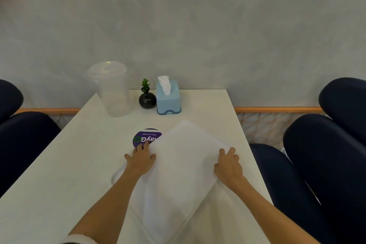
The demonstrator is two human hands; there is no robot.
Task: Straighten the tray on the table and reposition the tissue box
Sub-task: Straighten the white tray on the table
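Tray (184, 164): white, rectangular, lying skewed on the white tabletop (59, 164), one corner turned toward the wall.
Left hand (141, 157): fingers spread, pressed flat on the tray's left edge.
Right hand (228, 163): fingers spread, resting on the tray's right corner.
Tissue box (168, 98): light blue, upright, beyond the tray by the wall, a tissue standing out on top.
Black vase (147, 100): just left of the tissue box.
Clear lidded cup (113, 89): further left.
Purple round sticker (146, 137): partly under the tray's left edge.

A café or canteen: a bench (59, 164) between padded seats (326, 154), with a "Clean as you go" sticker (145, 137), tray (184, 164), and lidded cup (113, 89).
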